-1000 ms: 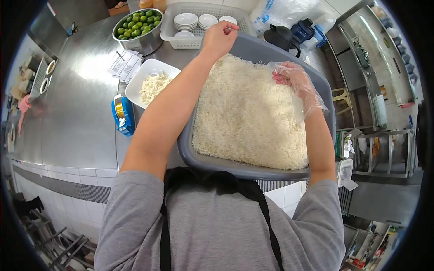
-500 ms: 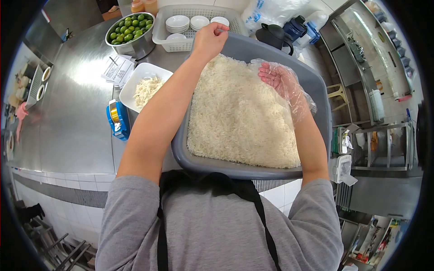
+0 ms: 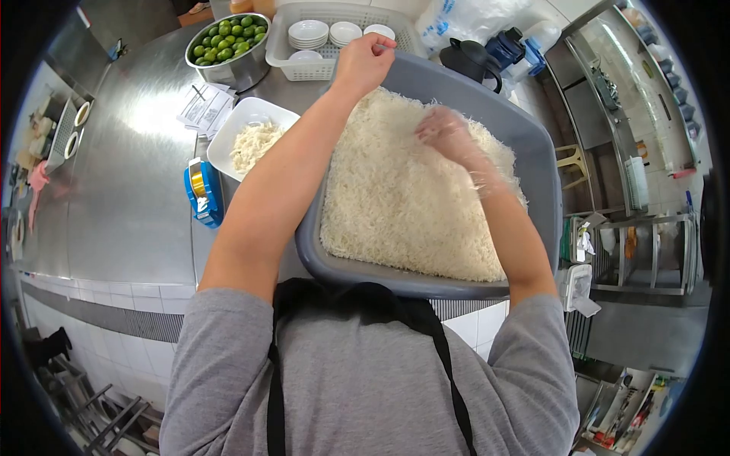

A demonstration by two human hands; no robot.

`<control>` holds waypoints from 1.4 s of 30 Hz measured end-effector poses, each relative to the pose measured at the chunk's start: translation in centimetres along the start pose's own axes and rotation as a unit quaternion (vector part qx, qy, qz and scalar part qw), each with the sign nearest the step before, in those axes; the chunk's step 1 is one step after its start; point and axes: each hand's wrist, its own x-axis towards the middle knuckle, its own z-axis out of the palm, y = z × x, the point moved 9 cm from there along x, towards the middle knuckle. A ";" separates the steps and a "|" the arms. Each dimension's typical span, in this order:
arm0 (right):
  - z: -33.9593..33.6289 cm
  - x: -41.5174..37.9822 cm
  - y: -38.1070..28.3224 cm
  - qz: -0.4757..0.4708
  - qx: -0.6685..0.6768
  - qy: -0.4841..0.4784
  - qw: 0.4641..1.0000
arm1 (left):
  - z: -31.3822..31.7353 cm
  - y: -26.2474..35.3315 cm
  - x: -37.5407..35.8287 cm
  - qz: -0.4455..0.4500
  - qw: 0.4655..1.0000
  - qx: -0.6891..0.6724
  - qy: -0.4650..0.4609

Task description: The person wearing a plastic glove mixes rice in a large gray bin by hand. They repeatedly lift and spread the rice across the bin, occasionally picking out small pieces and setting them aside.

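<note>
A large grey tub (image 3: pixel 536 190) holds a broad, deep bed of white rice (image 3: pixel 403 205). Over its far right part is my right hand (image 3: pixel 447 135), in a loose clear plastic glove. Motion blurs its fingers, so their grip and any contact with the rice cannot be made out. My left hand (image 3: pixel 366 62) is bare and held at the tub's far left rim, with its fingers curled together. What they hold, if anything, is hidden. To the left of my left forearm, a white square bowl (image 3: pixel 220 156) contains pale, shredded-looking food (image 3: pixel 255 144).
Beyond the tub stand a plastic basket (image 3: pixel 308 74) with small white dishes (image 3: pixel 309 30) and a black jug (image 3: pixel 464 61). On the steel counter (image 3: pixel 125 197) are a metal pot (image 3: pixel 242 74) of green limes (image 3: pixel 226 42), papers (image 3: pixel 205 108) and a blue tape dispenser (image 3: pixel 213 205).
My right hand has turned from palm up and moved a little left over the rice, now blurred. My left hand stays at the rim, its fingers curled tighter. The whole view has shifted slightly.
</note>
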 end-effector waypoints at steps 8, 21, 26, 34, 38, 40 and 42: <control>-4.8 1.3 0.2 0.051 -0.151 -0.024 0.987 | 0.9 0.5 -0.7 0.075 0.992 0.098 -0.014; -5.3 15.3 -21.0 -0.087 0.053 -0.048 0.994 | 8.1 -3.5 -1.6 0.197 0.902 0.339 -0.182; -3.1 17.1 -24.0 -0.173 0.034 -0.055 0.983 | 11.0 -6.3 1.2 0.163 0.972 0.077 -0.149; -11.9 10.8 -10.8 0.099 0.084 0.061 0.990 | 4.9 -0.7 -3.3 0.069 0.904 0.348 -0.240; -9.8 -1.2 7.5 0.351 0.051 -0.020 0.935 | 5.3 -1.1 -2.7 0.082 0.908 0.323 -0.253; -6.6 -8.1 15.8 0.328 -0.096 -0.098 0.935 | 5.2 -0.7 -2.8 0.099 0.923 0.281 -0.245; -3.1 -13.4 20.7 0.215 -0.170 -0.107 0.956 | 5.3 -0.4 -2.6 0.113 0.926 0.265 -0.245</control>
